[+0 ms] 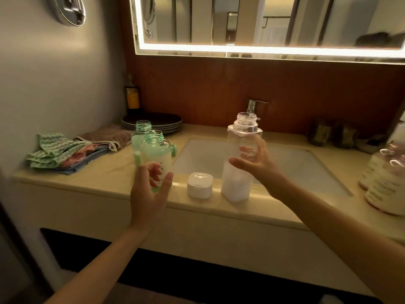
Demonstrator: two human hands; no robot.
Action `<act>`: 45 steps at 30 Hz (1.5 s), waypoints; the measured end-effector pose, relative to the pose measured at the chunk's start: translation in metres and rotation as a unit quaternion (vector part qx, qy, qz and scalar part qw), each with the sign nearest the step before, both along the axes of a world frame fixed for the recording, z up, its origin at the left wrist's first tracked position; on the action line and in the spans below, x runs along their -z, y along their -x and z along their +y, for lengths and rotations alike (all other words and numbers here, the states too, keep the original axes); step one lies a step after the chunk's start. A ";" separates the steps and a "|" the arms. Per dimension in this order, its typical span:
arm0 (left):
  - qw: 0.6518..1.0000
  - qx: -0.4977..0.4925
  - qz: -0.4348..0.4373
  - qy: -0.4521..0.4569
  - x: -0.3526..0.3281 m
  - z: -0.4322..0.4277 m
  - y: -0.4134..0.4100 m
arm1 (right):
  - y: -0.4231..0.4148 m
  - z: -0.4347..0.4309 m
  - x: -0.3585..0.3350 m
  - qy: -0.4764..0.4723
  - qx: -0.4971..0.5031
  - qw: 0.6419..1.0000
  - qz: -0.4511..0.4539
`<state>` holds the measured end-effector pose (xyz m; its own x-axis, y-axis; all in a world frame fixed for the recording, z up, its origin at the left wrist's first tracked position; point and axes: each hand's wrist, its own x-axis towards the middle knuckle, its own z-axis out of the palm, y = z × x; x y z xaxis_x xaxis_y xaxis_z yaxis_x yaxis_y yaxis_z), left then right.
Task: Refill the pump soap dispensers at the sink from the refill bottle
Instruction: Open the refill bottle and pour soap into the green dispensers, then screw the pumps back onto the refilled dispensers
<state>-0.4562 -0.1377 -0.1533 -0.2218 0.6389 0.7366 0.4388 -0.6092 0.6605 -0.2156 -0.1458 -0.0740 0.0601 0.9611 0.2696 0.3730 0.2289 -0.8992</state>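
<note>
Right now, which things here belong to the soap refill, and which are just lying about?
Job: front green open plastic bottle, rear green open plastic bottle, tall clear plastic bottle holding white liquid, white square cap.
Lying about: stack of dark round plates, pile of folded coloured cloths, dark bottle with yellow label.

Front dispenser bottle point(155, 159): pale green tint, dark lettering. Rear dispenser bottle point(140, 137): same green. Refill bottle point(238, 163): clear, with white contents. Cap point(199, 185): white. Countertop point(98, 172): cream-beige. Top cloth point(50, 150): green-and-white zigzag. Plates point(153, 122): dark brown. Wall panel point(219, 84): reddish-brown.
</note>
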 end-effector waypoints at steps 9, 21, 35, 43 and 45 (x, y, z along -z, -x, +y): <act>1.000 0.000 -0.004 0.005 0.007 -0.010 0.002 | 0.066 -0.050 -0.004 -0.337 -0.013 0.913 -0.231; 0.999 0.013 -0.010 0.030 0.018 -0.026 0.002 | 0.091 0.012 0.024 0.050 -0.035 0.866 -0.497; 0.990 0.132 -0.050 -0.026 -0.049 -0.008 -0.049 | 0.036 -0.051 -0.151 -0.221 0.061 0.908 -0.351; 0.960 0.260 0.003 0.103 -0.075 0.010 -0.116 | -0.010 -0.026 -0.142 -0.105 0.012 0.935 -0.338; 0.959 0.263 -0.008 0.109 -0.078 0.013 -0.124 | -0.012 -0.018 -0.136 -0.092 -0.004 0.933 -0.347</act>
<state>-0.3319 -0.1245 -0.0752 0.1623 0.8035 0.5728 0.0967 -0.5906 0.8011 -0.2041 -0.1637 0.0622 -0.1975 0.8940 0.4022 0.8488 0.3612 -0.3861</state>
